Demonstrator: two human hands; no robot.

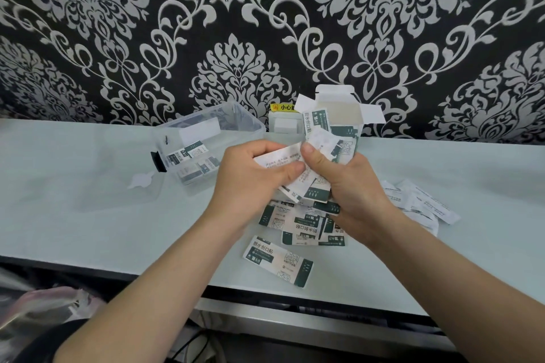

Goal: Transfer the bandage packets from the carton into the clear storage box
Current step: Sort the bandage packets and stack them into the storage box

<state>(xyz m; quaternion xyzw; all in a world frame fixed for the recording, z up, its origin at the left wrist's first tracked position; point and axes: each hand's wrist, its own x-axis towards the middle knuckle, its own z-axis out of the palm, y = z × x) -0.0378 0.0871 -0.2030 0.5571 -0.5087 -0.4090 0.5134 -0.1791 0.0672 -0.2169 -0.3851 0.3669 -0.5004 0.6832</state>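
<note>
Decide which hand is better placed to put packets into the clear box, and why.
Left, probably: the left hand grips packets beside the box; the right hand is farther off, by the carton.
</note>
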